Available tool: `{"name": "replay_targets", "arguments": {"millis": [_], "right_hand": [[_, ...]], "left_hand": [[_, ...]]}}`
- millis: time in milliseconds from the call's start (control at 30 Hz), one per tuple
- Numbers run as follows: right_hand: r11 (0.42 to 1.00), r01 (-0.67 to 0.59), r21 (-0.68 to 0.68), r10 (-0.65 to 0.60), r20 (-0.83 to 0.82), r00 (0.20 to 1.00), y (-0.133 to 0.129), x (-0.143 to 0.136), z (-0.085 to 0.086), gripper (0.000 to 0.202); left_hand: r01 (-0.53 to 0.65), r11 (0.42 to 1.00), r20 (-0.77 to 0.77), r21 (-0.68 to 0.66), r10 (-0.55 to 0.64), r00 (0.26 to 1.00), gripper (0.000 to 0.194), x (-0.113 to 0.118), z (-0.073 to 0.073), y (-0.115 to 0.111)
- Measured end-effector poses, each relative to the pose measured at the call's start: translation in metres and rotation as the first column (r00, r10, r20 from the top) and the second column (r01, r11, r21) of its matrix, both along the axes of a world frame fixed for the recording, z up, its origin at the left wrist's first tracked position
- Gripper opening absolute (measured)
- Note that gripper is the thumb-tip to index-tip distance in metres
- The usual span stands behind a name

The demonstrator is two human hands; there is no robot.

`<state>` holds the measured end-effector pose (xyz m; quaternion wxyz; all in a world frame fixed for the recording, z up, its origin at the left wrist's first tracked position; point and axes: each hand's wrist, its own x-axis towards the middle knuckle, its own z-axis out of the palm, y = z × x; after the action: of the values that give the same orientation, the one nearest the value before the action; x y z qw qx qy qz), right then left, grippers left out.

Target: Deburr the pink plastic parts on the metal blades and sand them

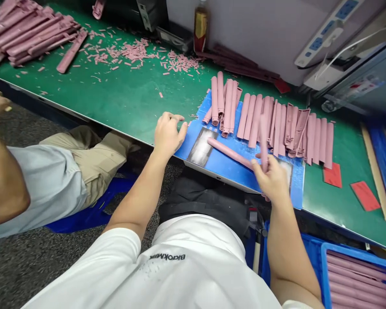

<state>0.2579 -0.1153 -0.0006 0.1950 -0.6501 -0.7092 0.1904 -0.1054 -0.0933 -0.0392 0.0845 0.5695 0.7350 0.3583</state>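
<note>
My right hand is closed round a long pink half-round strip, which points up away from me and is blurred. A second pink strip slants across the blue mat, its near end at my right fingers; whether they grip it too I cannot tell. Over the mat's left edge hovers my left hand, fingers apart, holding nothing. Close to it is a worn grey patch on the mat. Behind the mat lies a row of similar pink pieces, side by side.
A pile of pink pieces lies far left, with small pink scraps scattered beside it. Red cards lie on the green table. A blue crate holds more strips at lower right. A co-worker's arm is at left.
</note>
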Motion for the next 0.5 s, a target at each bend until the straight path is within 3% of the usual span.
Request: {"name": "replay_targets", "arguments": {"millis": [100, 200, 300, 400, 433, 500], "right_hand": [[0.979, -0.114, -0.171, 0.174, 0.389, 0.905, 0.01, -0.005, 0.011, 0.046], [0.965, -0.135, -0.223, 0.236, 0.531, 0.814, 0.013, -0.008, 0.022, 0.036], [0.981, -0.159, -0.107, 0.19, 0.432, 0.881, -0.006, -0.012, 0.019, 0.038], [0.985, -0.166, -0.033, 0.17, 0.147, 0.975, -0.029, -0.018, 0.006, 0.053], [0.987, -0.159, -0.032, 0.16, 0.056, 0.985, -0.032, -0.021, 0.002, 0.056], [0.987, -0.163, 0.008, 0.163, -0.08, 0.983, -0.028, -0.025, 0.001, 0.061]], "left_hand": [[0.168, 0.984, 0.224, 0.054, -0.176, 0.959, 0.029, 0.023, 0.005, -0.045], [0.303, 0.952, 0.539, -0.035, -0.237, 0.808, 0.031, 0.059, 0.003, -0.086], [0.337, 0.941, 0.839, 0.001, -0.184, 0.512, 0.055, 0.106, 0.0, -0.101], [0.329, 0.91, 0.94, 0.254, -0.312, 0.137, 0.081, 0.147, -0.003, -0.081], [0.298, 0.909, 0.945, 0.291, -0.322, 0.059, 0.087, 0.155, -0.003, -0.07], [0.266, 0.896, 0.93, 0.355, -0.367, -0.005, 0.09, 0.159, 0.001, -0.048]]}}
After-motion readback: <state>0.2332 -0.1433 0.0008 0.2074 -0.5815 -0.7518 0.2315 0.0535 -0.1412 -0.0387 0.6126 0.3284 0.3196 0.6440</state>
